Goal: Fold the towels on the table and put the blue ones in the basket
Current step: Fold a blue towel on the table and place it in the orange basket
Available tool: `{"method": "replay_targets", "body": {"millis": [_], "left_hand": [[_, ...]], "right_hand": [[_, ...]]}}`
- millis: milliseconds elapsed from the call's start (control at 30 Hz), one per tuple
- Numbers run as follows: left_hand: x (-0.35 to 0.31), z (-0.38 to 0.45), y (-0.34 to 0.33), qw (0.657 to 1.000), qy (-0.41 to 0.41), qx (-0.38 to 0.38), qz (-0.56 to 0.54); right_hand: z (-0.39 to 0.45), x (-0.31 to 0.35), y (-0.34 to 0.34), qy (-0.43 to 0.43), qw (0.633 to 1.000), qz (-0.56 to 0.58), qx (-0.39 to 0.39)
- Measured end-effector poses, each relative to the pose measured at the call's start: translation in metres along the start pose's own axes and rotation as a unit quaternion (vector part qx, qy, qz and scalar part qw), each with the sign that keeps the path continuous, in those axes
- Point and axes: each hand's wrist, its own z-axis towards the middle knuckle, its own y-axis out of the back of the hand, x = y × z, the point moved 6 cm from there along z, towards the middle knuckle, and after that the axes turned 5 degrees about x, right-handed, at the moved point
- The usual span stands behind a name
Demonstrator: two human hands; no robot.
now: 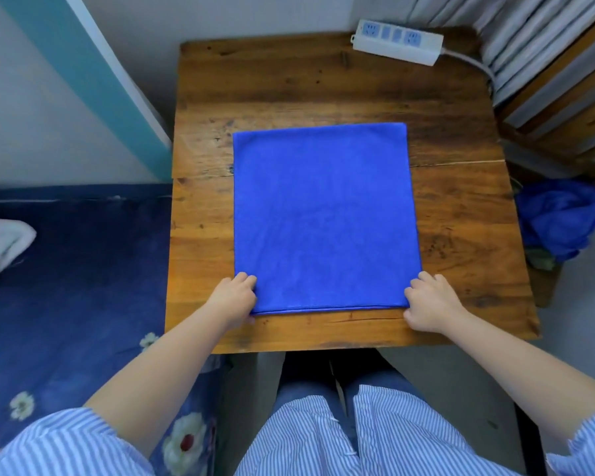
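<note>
Towel (pixel 325 218) — blue, lying flat near the middle of the wooden table (pixel 289 84), already doubled by the look of the layered hem along its near edge. Its outline is a little longer than wide, with the long axis running away from the person toward the far edge of the table, and the short near edge lying square across the body. Left hand (pixel 233 297) pinches the near left corner, fingers curled over the cloth; right hand (pixel 428 300) pinches the near right corner the same way, thumb tucked toward the hem. Both grips are narrow and closed on fabric, not spread flat. From either grip the whole towel lies forward, away from the person, so the likely next fold carries the near edge up and over toward the far edge, halving the long axis. Neither hand is nearer; they sit level, one at each end of the near edge, which suits a symmetrical lift. Main risk, in my judgement: the two layers slipping apart if only the top one is caught. Crumpled blue cloth (pixel 560 219) sits off the right side of the table, lower down — whether it rests in the basket I cannot tell. Power strip (pixel 397 41) lies at the far right corner, well apart from the towel.
</note>
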Motion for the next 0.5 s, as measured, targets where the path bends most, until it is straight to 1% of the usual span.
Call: {"method": "replay_targets", "body": {"millis": [33, 67, 133, 200, 233, 300, 367, 433, 500], "left_hand": [[0.002, 0.0, 0.003, 1.0, -0.005, 0.0, -0.002], [0.005, 0.0, 0.008, 1.0, -0.006, -0.005, -0.004], [0.015, 0.004, 0.024, 0.999, 0.004, -0.035, -0.017], [0.027, 0.011, 0.048, 0.995, 0.041, -0.084, -0.044], [0.035, 0.016, 0.062, 0.988, 0.073, -0.117, -0.067], [0.053, 0.025, 0.089, 0.961, 0.149, -0.187, -0.135], [0.068, 0.038, 0.112, 0.933, 0.191, -0.237, -0.19], [0.079, 0.052, 0.132, 0.918, 0.201, -0.264, -0.217], [0.086, 0.071, 0.152, 0.913, 0.19, -0.275, -0.234]], "right_hand": [[0.001, -0.002, 0.006, -0.008, 1.0, 0.005, -0.007], [0.002, -0.003, 0.016, -0.011, 0.999, 0.014, -0.03], [0.006, -0.003, 0.043, 0.002, 0.994, 0.017, -0.11], [0.011, 0.0, 0.071, 0.026, 0.98, 0.05, -0.193], [0.016, 0.001, 0.083, 0.036, 0.974, 0.074, -0.213], [0.036, 0.003, 0.1, 0.057, 0.968, 0.104, -0.219], [0.061, 0.0, 0.118, 0.074, 0.96, 0.164, -0.214], [0.084, -0.001, 0.139, 0.09, 0.948, 0.191, -0.238], [0.115, -0.004, 0.159, 0.084, 0.942, 0.205, -0.252]]}}
